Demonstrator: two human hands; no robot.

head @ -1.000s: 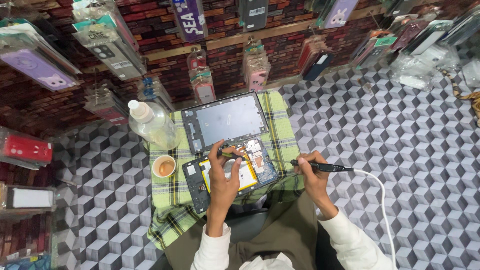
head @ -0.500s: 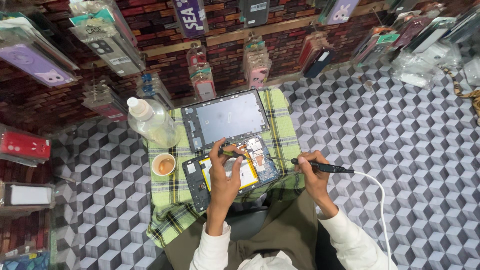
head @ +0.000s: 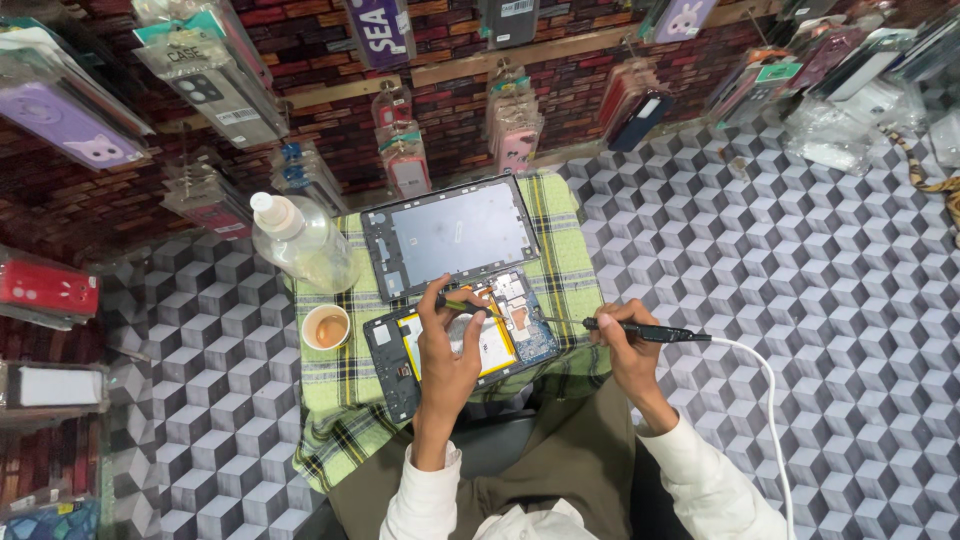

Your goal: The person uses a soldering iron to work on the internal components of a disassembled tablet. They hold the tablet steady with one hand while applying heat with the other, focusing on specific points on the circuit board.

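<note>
Left hand (head: 447, 345) pinches thin tweezers (head: 468, 305) over the opened tablet (head: 470, 345); right hand (head: 628, 345) grips a corded soldering pen (head: 645, 331) beside it. Both rest on a green plaid cloth (head: 340, 400) with cup (head: 326, 327), bottle (head: 300, 240), removed screen panel (head: 450, 237). Cube-patterned floor (head: 800, 280); brick wall (head: 330, 50) hung with phone cases beyond.

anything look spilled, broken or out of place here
Nothing spilled or broken. The tablet lies open, its back panel set apart on the green cloth; the small cup stands upright.

Clear packaged phone cases (head: 215, 75) along brick wall; grey tablet screen (head: 450, 236) on cloth.
</note>
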